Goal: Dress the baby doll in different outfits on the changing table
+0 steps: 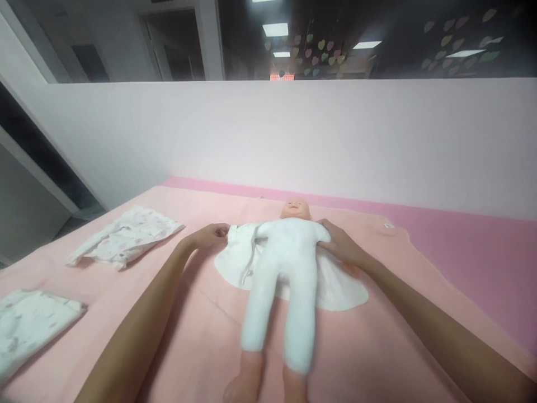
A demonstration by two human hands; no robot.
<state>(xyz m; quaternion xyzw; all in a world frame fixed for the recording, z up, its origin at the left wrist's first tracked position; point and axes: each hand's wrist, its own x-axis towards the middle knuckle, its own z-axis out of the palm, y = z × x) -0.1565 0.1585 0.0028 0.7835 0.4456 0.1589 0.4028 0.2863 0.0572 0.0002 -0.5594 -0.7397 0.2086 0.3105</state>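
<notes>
A baby doll (293, 252) with a white cloth body lies on its back, head at the far side and feet towards me. Under it a white baby shirt (342, 288) is spread out, showing on both sides of the body. My left hand (212, 235) pinches the end of the shirt's sleeve, and the doll's arm on that side runs into the sleeve. On the other side, my right hand (339, 242) is closed around the doll's upper arm near the shoulder. Part of that doll's forearm shows below my wrist.
A pink blanket (188, 336) covers the table, with a brighter pink surface (470, 268) beyond its right edge. Left of my arm lie a printed baby garment (126, 235) and a folded printed cloth (37, 324). A white wall (293, 134) with glass above stands behind.
</notes>
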